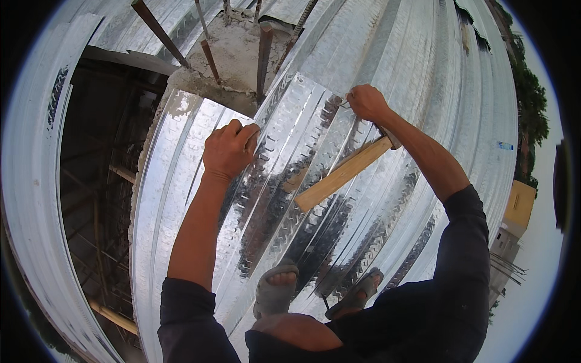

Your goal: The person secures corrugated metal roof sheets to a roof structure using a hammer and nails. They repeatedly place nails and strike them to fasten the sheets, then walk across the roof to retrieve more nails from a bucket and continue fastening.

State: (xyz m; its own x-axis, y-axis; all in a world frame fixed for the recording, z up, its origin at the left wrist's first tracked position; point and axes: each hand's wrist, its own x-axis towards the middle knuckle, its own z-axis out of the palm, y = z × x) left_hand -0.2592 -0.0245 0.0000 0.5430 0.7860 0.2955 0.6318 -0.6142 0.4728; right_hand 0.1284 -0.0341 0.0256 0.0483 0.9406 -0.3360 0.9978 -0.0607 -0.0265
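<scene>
My left hand (230,148) grips the upper edge of a shiny corrugated metal sheet (181,199), fingers curled over its top corner. My right hand (366,103) is closed at the sheet's far edge, beside a small bent wire. It holds a hammer (342,174) close to the head, which sits by the wrist. The pale wooden handle slants down to the left above the sheet. Both forearms are bare below dark sleeves.
My feet in grey sandals (275,291) stand on the ribbed decking. A concrete column top (233,57) with rusty rebar (158,31) rises just beyond the sheet. At left an open gap (100,181) shows timber props below. More decking (423,66) spreads right; buildings (519,206) lie beyond its edge.
</scene>
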